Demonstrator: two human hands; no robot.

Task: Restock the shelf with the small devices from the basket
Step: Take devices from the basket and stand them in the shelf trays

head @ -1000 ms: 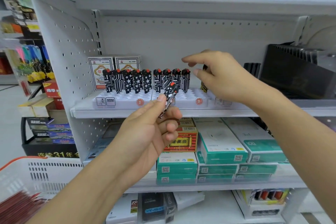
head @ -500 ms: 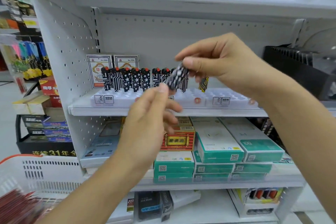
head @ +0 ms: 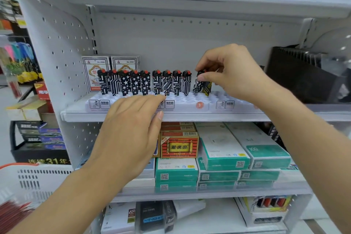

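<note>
A row of several black-and-white patterned lighters (head: 144, 82) with red caps stands in a white slotted display tray (head: 186, 101) on the upper shelf (head: 190, 117). My right hand (head: 231, 74) pinches one more patterned lighter (head: 199, 81) by its top, holding it at the tray's slots just right of the row, beside a yellow-and-black lighter (head: 207, 88). My left hand (head: 131, 129) is flat with straight fingers, its fingertips touching the tray's front edge, holding nothing. The white basket (head: 36, 182) sits at the lower left with red items inside.
Two playing-card boxes (head: 111, 66) stand behind the row. Green-and-white boxes (head: 224, 156) and a red box (head: 179, 145) fill the shelf below. A black rack (head: 303, 74) stands at the right of the upper shelf. More lighters (head: 269, 202) lie at the bottom right.
The lighter passed from my left hand to my right, which carried it right and down to the tray. My left hand opened and dropped onto the tray's front edge.
</note>
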